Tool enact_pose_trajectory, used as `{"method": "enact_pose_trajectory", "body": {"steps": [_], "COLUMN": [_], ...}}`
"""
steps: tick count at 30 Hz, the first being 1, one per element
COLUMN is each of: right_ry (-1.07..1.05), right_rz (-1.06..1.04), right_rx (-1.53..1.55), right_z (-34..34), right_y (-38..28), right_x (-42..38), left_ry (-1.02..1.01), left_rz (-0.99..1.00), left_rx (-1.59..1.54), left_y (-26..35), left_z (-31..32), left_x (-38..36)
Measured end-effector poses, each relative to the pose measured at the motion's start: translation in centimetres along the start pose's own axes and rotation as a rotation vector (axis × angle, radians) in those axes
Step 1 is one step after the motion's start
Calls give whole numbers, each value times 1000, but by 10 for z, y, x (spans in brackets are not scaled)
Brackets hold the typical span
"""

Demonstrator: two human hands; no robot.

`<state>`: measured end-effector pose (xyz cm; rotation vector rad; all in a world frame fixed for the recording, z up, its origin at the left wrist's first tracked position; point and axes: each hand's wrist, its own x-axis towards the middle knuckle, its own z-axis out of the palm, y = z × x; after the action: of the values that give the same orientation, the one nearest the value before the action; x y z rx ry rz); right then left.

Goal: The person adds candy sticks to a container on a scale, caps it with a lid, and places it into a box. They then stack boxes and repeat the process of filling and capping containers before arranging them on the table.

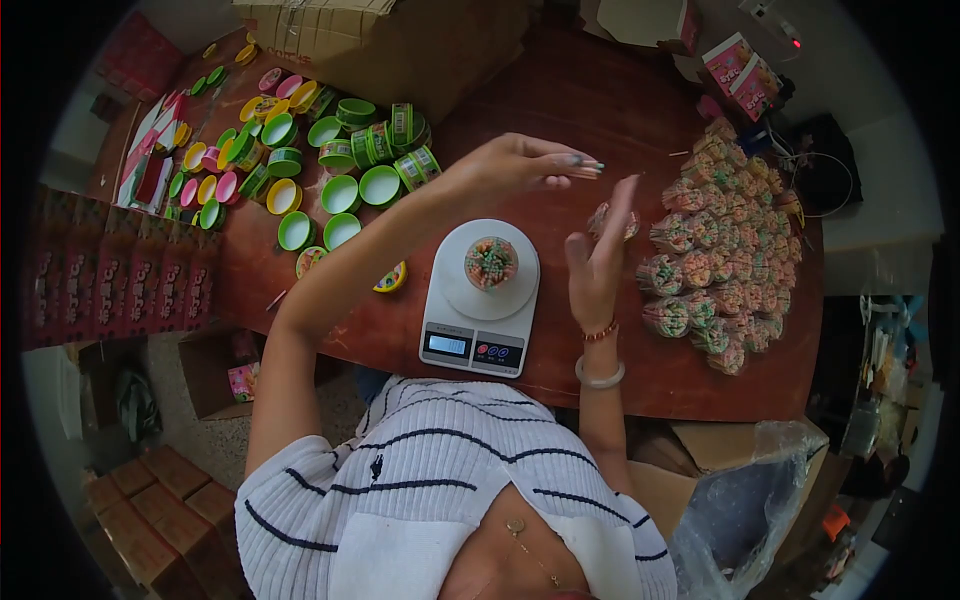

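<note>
A white kitchen scale with a lit display stands at the near middle of the table. On its round plate sits a clear cup filled with small green and pinkish pieces. My left hand is raised beyond the scale, fingers stretched toward the right and nothing seen in them. To the right of the scale, my right hand is held edge-on with its fingers extended and thumb apart. Just behind its fingers shows another filled cup, partly hidden by the hand.
Many filled clear cups cluster on the table's right side. Green, yellow and pink round containers lie scattered at left. A large cardboard box stands at the back; pink boxes line the left. An open carton with plastic sits near right.
</note>
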<state>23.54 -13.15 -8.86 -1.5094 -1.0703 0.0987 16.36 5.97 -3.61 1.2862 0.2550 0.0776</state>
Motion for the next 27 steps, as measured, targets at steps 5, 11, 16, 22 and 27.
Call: {"method": "enact_pose_trajectory", "body": {"steps": [5,11,16,22,27], "right_ry": [-379,-114,49,-14,40], "right_rz": [182,107,160,145,125], "right_rx": [21,73,141,33,-35], "right_z": [39,51,66,66,62], "right_y": [-9,-27,-13,-25,-29], "right_x": [-51,-41,-33,-33,-31], "left_ry": [75,192,370,396,424], "left_rz": [65,224,164,433,407], "left_rx": [277,537,677,1007,1022], "left_y": [36,26,28,9,11], "left_z": [-29,-38,-16,-2,6], "left_x": [-76,-126,-141,-138,-138]}}
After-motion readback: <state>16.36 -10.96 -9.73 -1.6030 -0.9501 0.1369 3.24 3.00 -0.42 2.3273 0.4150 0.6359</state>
